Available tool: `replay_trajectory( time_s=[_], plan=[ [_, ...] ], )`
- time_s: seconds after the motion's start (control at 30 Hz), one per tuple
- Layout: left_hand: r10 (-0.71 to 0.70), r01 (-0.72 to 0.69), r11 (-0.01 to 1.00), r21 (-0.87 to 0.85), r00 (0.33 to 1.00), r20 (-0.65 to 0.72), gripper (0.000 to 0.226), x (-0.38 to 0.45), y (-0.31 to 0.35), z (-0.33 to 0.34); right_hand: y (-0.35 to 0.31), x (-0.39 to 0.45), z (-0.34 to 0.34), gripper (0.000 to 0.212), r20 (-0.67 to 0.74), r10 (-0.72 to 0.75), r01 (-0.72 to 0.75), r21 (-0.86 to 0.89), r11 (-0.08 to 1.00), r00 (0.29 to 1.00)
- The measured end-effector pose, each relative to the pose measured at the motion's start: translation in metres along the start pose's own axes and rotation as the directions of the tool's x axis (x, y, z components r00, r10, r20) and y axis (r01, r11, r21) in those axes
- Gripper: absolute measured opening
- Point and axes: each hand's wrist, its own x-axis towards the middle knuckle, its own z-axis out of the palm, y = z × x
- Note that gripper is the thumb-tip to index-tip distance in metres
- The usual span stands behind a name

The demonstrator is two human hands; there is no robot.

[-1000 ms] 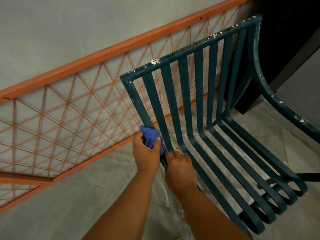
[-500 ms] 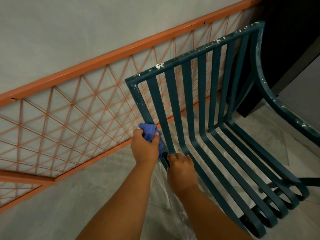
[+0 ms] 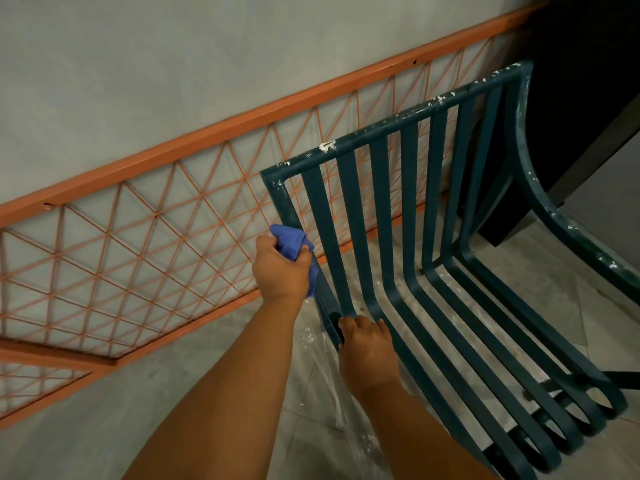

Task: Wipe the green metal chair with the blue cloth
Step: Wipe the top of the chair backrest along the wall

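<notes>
The green metal chair (image 3: 412, 216) stands tilted at centre right, with slatted back and seat and white paint flecks on its top rail. My left hand (image 3: 280, 268) grips the bunched blue cloth (image 3: 289, 242) around the chair's left upright post, about halfway up it. Lower on the same side, my right hand (image 3: 367, 351) curls round the frame where back meets seat. Part of the cloth is hidden inside my left fist.
An orange metal grid panel (image 3: 145, 237) leans against the grey wall behind the chair. A dark cabinet or door (image 3: 581, 98) fills the upper right. Clear plastic sheet (image 3: 332, 386) lies on the grey tiled floor under the chair.
My left hand has slid the blue cloth upward along the left post, away from my right hand, which stays gripping the frame lower down.
</notes>
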Motion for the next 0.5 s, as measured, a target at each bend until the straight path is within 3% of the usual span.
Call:
replay_trajectory(
  time_s=[0.17, 0.37, 0.43, 0.5],
  plan=[
    [-0.107, 0.106, 0.994, 0.013, 0.994, 0.036, 0.032, 0.002, 0.000, -0.001, -0.001, 0.002, -0.001, 0.042, 0.031, 0.005, -0.005, 0.006, 1.000, 1.000],
    [-0.310, 0.300, 0.950, 0.085, 0.938, 0.157, 0.032, -0.024, -0.015, 0.012, -0.001, 0.001, 0.000, 0.040, 0.009, -0.002, 0.003, -0.034, 0.999, 1.000],
    [-0.261, 0.252, 0.964, 0.081, 0.958, 0.117, 0.030, -0.033, -0.014, 0.014, -0.002, 0.002, -0.001, 0.039, 0.009, 0.000, 0.000, -0.042, 0.999, 1.000],
    [-0.109, 0.109, 0.994, 0.031, 0.994, 0.017, 0.032, -0.035, -0.006, 0.015, -0.003, 0.002, -0.002, 0.042, 0.033, -0.002, 0.004, -0.052, 0.999, 0.999]
  ],
)
